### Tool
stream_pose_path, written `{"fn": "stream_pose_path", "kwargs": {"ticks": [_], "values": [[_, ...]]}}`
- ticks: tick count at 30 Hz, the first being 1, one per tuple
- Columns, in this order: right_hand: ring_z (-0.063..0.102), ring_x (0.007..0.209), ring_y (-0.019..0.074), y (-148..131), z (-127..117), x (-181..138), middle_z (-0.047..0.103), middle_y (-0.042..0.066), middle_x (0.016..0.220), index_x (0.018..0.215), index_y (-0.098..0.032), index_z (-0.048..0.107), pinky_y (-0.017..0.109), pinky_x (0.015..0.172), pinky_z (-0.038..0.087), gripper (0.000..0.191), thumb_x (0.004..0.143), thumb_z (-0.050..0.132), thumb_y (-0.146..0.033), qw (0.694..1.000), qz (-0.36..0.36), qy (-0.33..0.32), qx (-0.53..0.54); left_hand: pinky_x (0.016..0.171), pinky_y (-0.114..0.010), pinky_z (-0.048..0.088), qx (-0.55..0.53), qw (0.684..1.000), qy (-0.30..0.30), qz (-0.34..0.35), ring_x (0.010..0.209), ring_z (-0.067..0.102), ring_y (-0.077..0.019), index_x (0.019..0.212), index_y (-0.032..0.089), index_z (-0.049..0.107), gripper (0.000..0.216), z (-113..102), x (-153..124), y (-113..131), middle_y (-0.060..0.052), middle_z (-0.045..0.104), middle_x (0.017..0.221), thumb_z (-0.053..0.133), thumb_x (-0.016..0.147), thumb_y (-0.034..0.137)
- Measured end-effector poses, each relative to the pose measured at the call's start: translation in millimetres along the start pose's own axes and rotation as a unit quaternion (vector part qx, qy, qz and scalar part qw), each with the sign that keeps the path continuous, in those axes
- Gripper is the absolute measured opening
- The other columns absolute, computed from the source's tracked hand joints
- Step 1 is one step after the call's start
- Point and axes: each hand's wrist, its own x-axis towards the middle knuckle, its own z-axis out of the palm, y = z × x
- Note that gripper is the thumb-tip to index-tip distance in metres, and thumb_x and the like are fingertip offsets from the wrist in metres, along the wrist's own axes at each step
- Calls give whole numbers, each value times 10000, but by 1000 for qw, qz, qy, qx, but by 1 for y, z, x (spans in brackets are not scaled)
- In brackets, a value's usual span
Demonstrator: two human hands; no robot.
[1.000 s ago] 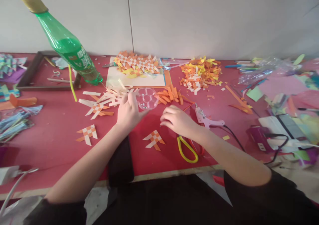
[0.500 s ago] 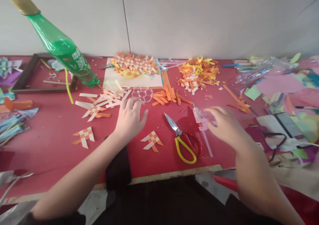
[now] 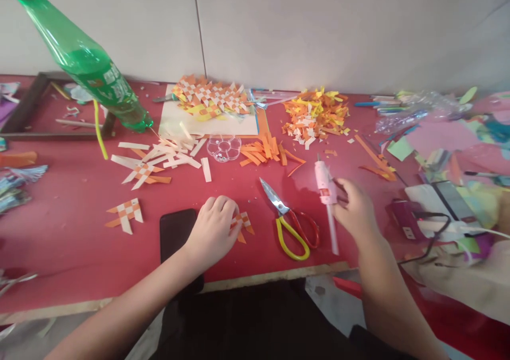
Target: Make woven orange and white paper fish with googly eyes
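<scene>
My right hand (image 3: 356, 211) is closed around the handle of a pink hot glue gun (image 3: 324, 185). A clear glue stick (image 3: 333, 232) sticks out of its back end, and its nozzle points away from me. My left hand (image 3: 215, 230) has its fingers curled down over the left part of a small woven paper fish (image 3: 247, 223), orange and white, covering much of it. Between the hands lie scissors (image 3: 285, 211) with one yellow and one red handle, blades slightly apart. Another woven fish (image 3: 126, 212) lies to the left.
A black phone (image 3: 175, 230) lies partly under my left forearm. Behind are white strips (image 3: 175, 153), orange strips (image 3: 265, 152), a clear flower-shaped tray (image 3: 223, 148) and a scrap heap (image 3: 316, 113). A green bottle (image 3: 99, 76) stands left; a power bank (image 3: 407, 219) with a cable lies right.
My left hand has come down and toward me onto the woven fish. My right hand has closed on the glue gun and turned it more upright. A white strip now shows beside the tray.
</scene>
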Motion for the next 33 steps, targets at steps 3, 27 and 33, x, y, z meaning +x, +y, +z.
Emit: {"fn": "stream_pose_path", "kwargs": {"ticks": [3,27,33], "values": [[649,664,212,-19,3,-22,673,72,784,1014,-184,612,324,580,531,216,889,481,-302,998,7,18,66,765,-386,535,-120,992,-13,-36,819,653,-224,851,198,534,44,-1,-2,-1,-53,661,841,529,887,222],[630,678,199,-119,24,-52,655,21,765,925,-243,594,347,618,555,314,679,531,-59,963,-164,-20,211,609,-213,564,-318,933,77,-149,762,719,-175,834,191,688,139,-15,-8,16,-37,763,809,636,867,316],[641,660,203,-118,27,-55,664,24,735,874,-243,584,343,586,543,259,699,517,-65,971,-157,-7,180,608,-220,562,-328,930,70,-151,739,721,-176,811,189,672,146,-15,-9,17,-33,753,768,627,872,313]]}}
